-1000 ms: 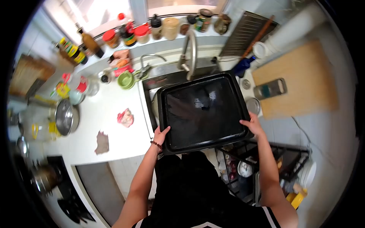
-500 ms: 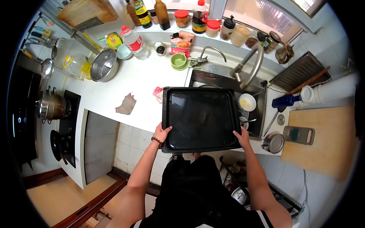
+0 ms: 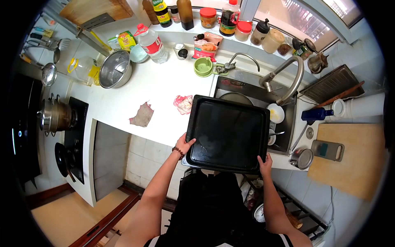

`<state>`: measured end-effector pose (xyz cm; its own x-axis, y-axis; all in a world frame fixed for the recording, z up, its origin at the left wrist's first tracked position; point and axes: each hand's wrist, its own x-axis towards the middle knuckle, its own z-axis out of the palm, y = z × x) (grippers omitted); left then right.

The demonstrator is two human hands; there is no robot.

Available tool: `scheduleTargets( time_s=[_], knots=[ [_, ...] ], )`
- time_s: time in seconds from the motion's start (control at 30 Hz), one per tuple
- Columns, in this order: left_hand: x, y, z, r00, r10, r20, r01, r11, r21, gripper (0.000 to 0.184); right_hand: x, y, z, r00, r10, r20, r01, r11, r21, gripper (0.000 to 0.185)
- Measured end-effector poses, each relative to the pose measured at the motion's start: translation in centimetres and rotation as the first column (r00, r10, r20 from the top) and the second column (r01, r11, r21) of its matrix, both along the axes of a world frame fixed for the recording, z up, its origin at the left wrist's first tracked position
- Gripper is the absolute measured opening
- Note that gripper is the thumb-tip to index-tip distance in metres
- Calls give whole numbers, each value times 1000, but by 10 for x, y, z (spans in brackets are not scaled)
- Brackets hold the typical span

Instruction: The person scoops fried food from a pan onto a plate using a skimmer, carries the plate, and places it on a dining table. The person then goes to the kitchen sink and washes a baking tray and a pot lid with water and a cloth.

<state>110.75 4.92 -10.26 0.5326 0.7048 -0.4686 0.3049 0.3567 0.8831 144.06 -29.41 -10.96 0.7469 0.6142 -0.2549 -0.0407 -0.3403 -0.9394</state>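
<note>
Glossy black tray [image 3: 228, 136] (scuffed near one edge), brushed-metal faucet [image 3: 299, 78], smooth wooden board [image 3: 345, 158], shiny metal bowl [image 3: 116, 69]

Blk rect. tray [image 3: 230, 133], raised rim, rounded corners, hollow side up, held btwn L thumb [image 3: 191, 142] & R thumb [image 3: 260, 159]. It sits slightly skewed, far edge slanting twd the R. Each thumb grips a side rim nr its near corner; most of tray extends fwd of both. Floor dark, glossy, w/ pale scuffs just R of L thumb.
</note>
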Motion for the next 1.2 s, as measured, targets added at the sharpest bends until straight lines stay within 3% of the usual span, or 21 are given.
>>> scheduleTargets(
  time_s=[0.07,0.1,0.17,0.2,0.27,0.33,0.43,0.5,0.57,0.6,0.63,0.7,0.73,0.77,0.8,0.83,0.97,1.03,1.1,1.17,1.2],
  knots=[
    [-4,2,4,951,-77,-299,133,977,169,36,-8,0,9,995,15,101,-8,997,-70,24],
    [-5,9,7,949,-88,-302,144,975,169,36,-11,-2,4,995,4,98,3,998,-69,24],
    [-8,23,13,791,-194,-580,395,886,242,33,-14,-5,-7,995,-60,85,63,998,-30,26],
    [-9,29,15,837,-128,-532,347,876,336,33,-15,-3,-1,995,-66,81,68,997,-30,26],
    [-6,56,3,814,47,-579,307,812,497,32,-14,6,23,953,64,296,38,945,-325,38],
    [6,92,7,778,164,-606,373,656,656,50,-12,1,19,931,124,344,36,905,-425,41],
    [39,138,24,780,169,-602,451,516,728,79,-18,5,43,892,204,403,64,826,-560,46],
    [39,179,-35,792,-5,-611,530,504,682,60,-17,9,51,834,294,466,38,814,-580,46],
    [47,197,-28,679,-25,-734,567,653,502,44,-14,9,50,857,285,430,53,780,-623,44],
    [41,205,-27,728,133,-672,460,631,624,38,-13,8,49,860,256,441,72,795,-602,42],
    [39,202,-14,755,286,-590,350,586,731,32,-13,8,51,864,229,448,88,808,-582,41],
    [30,180,31,924,362,-126,-135,615,777,26,-11,15,58,886,165,434,121,820,-559,35],
    [29,166,41,930,337,-148,-161,735,659,26,-14,25,65,841,110,529,149,893,-424,34],
    [33,140,56,975,190,-117,-106,856,506,27,-18,39,74,791,48,610,158,947,-279,35],
    [38,110,44,995,100,-6,-92,937,336,26,-31,65,96,906,28,422,60,979,-195,39],
    [46,74,35,998,-1,-66,29,902,430,26,-49,94,119,978,37,205,-19,996,-88,44],
    [93,-45,74,968,-201,150,203,979,-1,30,-99,179,126,806,255,535,-357,929,95,54],
    [87,-59,71,937,-163,310,225,959,-175,35,-100,198,100,860,302,412,-379,917,120,54],
    [57,-39,76,959,-187,213,210,974,-87,36,-103,220,102,948,265,175,-290,948,133,44],
    [14,-22,74,985,-44,-167,91,955,284,23,-106,237,84,958,198,208,-206,978,18,32],
    [-14,-15,42,958,104,-268,-18,952,305,24,-113,244,71,942,193,275,-216,975,53,29]
  ],
)
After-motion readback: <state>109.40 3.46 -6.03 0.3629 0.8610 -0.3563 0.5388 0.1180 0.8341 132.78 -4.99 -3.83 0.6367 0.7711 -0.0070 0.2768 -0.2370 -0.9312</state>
